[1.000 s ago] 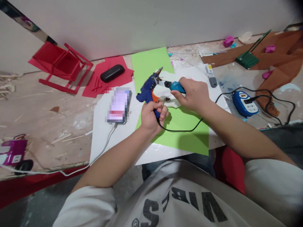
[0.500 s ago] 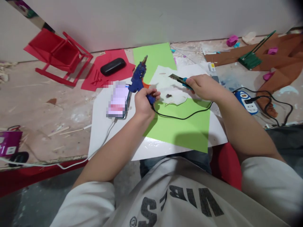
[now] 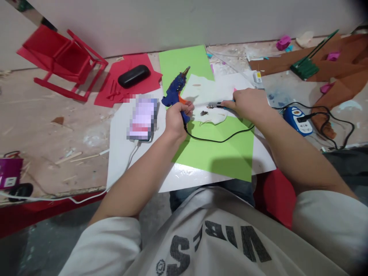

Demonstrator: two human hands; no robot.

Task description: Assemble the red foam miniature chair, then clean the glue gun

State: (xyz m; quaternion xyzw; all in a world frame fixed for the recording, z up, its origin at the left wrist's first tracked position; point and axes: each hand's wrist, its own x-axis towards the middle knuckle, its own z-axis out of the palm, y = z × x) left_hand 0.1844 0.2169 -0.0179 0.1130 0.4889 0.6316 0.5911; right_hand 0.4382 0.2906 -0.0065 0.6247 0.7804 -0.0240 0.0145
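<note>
My left hand (image 3: 177, 119) is wrapped round the handle of a blue hot glue gun (image 3: 176, 89), whose stained nozzle points up and away. An orange trigger (image 3: 181, 98) shows above my fingers. In my right hand (image 3: 249, 103) is a utility knife (image 3: 220, 104), held low over a torn white paper scrap (image 3: 215, 87). Its blade end is at or just above a dark bit on the scrap; whether they touch I cannot tell. A dark brown clump (image 3: 204, 113) lies on the scrap nearby. Light green paper (image 3: 221, 153) is spread underneath.
A phone (image 3: 143, 119) with a white cable lies left of my left hand. Behind it are a black case (image 3: 134, 76) and a small red rocking chair (image 3: 64, 63). The gun's black cord (image 3: 221, 141) runs right, near a blue-white power socket (image 3: 298, 120). Brown paper (image 3: 276, 64) lies far right.
My right hand has turned and lowered the utility knife, bringing its blade end down to the white scrap. The glue gun in my left hand has tilted to the right.
</note>
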